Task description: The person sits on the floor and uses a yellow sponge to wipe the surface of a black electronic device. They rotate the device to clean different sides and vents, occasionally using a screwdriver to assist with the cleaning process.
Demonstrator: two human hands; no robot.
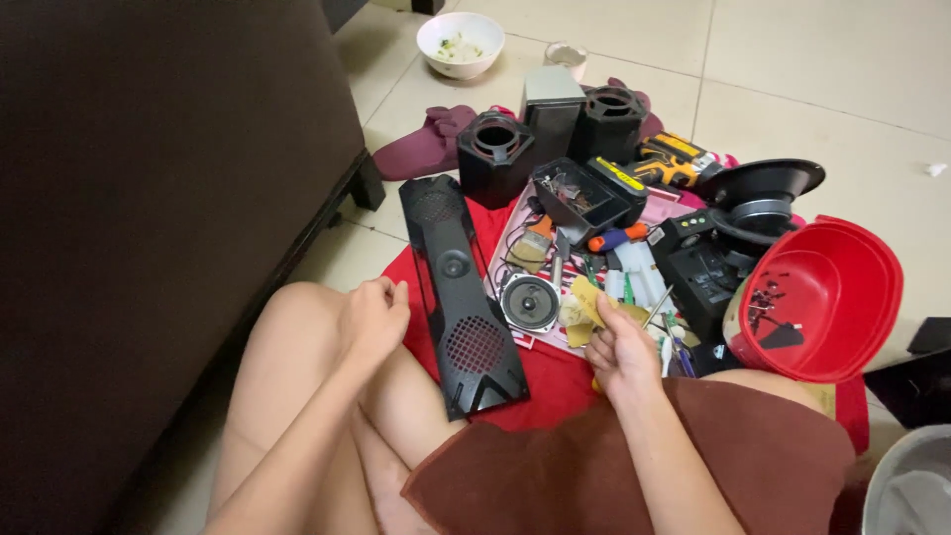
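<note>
On the red cloth (555, 372) between the knees: right hand (622, 349) fingers curled around a thin metal-shafted screwdriver (657, 307), shaft pointing up-right. Left hand (372, 315) loosely closed, empty as far as visible, beside long black perforated speaker grille (460, 297).

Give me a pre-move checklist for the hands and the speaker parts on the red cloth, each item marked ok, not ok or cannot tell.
1. Right hand has a grip on the thin tool: ok, fingers closed round it.
2. Tool's tip type: cannot tell, too small.
3. Left hand is free: cannot tell, fingers curled, perhaps pinching something small.
4. Small round speaker lies within reach, apart from both hands: ok.
5. Long black grille panel lies flat between the hands: ok.
6. Red bowl sits steady: not ok, it is tilted on its side with small parts inside.
</note>
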